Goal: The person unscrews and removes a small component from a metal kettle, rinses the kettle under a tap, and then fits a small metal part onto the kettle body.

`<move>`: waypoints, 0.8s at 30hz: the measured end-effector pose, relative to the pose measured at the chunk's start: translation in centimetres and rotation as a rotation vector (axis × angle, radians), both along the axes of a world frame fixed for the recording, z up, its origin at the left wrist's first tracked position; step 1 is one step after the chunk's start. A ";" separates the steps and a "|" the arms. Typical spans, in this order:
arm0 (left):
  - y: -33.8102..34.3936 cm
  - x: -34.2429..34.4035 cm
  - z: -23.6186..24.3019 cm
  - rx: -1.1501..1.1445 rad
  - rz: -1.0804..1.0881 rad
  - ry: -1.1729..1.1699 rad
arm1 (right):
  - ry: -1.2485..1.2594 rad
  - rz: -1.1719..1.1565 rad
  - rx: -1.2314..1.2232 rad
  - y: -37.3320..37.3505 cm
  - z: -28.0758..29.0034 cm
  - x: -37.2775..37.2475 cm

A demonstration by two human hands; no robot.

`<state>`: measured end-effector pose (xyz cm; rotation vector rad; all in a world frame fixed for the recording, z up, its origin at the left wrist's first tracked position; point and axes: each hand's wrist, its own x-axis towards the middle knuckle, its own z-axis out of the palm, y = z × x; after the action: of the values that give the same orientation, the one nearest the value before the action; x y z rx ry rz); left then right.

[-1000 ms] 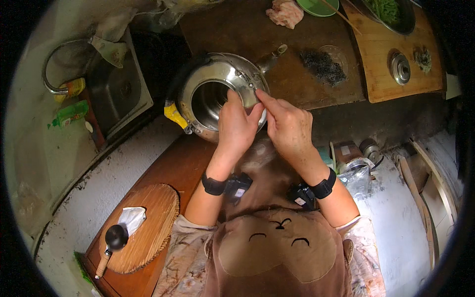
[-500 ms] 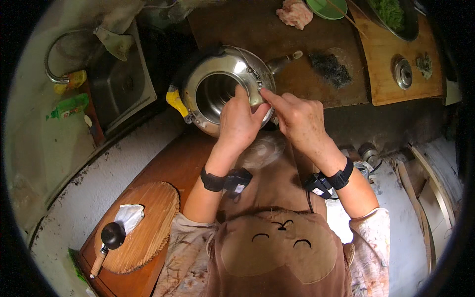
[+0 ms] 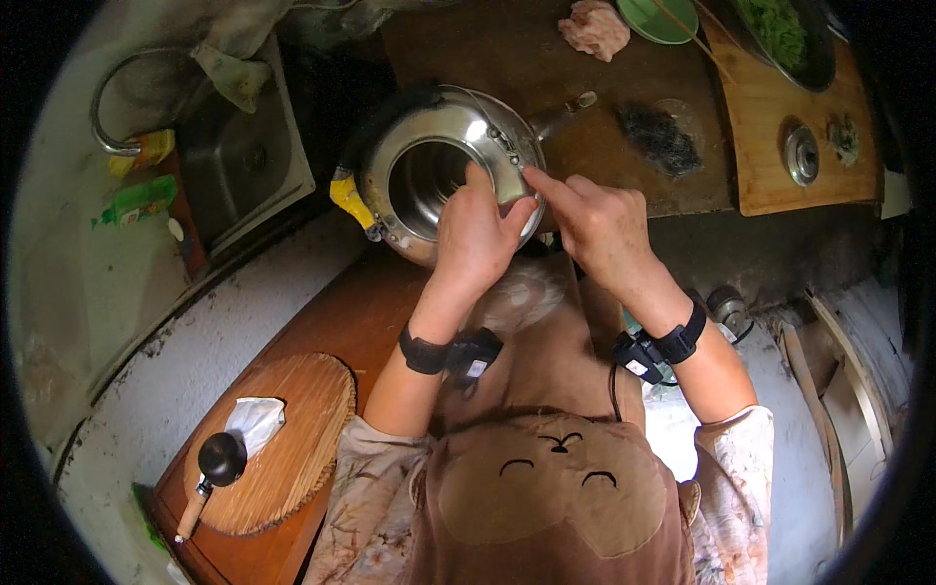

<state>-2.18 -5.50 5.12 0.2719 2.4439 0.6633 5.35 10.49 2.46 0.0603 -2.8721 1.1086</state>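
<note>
A shiny metal kettle (image 3: 414, 153), its round top opening uncovered, is tipped toward me at the counter's near edge. Its spout (image 3: 567, 115) points to the far right, and yellow material (image 3: 348, 198) wraps a part on the left side. My left hand (image 3: 478, 229) grips the opening's near right rim, fingers inside and thumb outside. Against the outer shoulder, beside a small metal bracket, my right hand (image 3: 600, 219) presses its index fingertip. Its other fingers are curled and its thumb is hidden; whether something small sits in them I cannot make out.
Dark steel wool (image 3: 660, 139) lies right of the spout. A metal lid (image 3: 800, 154) rests on a wooden board (image 3: 756, 185) near a pan of greens (image 3: 775, 34). At the left are a sink (image 3: 239, 166) and, lower, a round chopping board (image 3: 317, 453) with a ladle (image 3: 222, 458).
My right index fingertip has shifted slightly to the right along the kettle's shoulder. My left hand keeps its grip on the rim. The whole view has moved a little.
</note>
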 end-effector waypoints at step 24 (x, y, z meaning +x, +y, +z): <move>-10.5 6.1 0.6 0.319 0.524 0.440 | -0.103 0.103 -0.141 -6.3 3.3 3.5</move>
<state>3.90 -16.03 5.76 -0.1285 2.8445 1.3470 8.82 4.15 5.77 0.1499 -2.8989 1.3693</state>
